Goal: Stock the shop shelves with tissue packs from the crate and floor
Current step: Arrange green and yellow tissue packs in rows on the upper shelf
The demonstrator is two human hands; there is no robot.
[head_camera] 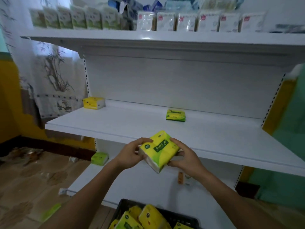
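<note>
I hold a yellow-green tissue pack [159,150] in both hands, just in front of the middle shelf's [115,123] front edge. My left hand [132,152] grips its left end, my right hand [183,155] grips its right end. A green-yellow pack [175,115] lies on that shelf toward the back, and a yellow pack [93,102] sits at its far left corner. The black crate [122,207] at the bottom holds several yellow packs [148,217]. A pale green pack [99,158] rests on the lowest shelf's left end. Another green pack [51,211] lies on the floor.
The top shelf [165,38] carries rows of green-white and red-white packs. A printed curtain [49,76] hangs at the left. Crumpled wrapping [23,154] lies on the wooden floor by the wall. A small orange label [181,177] stands on the lowest shelf.
</note>
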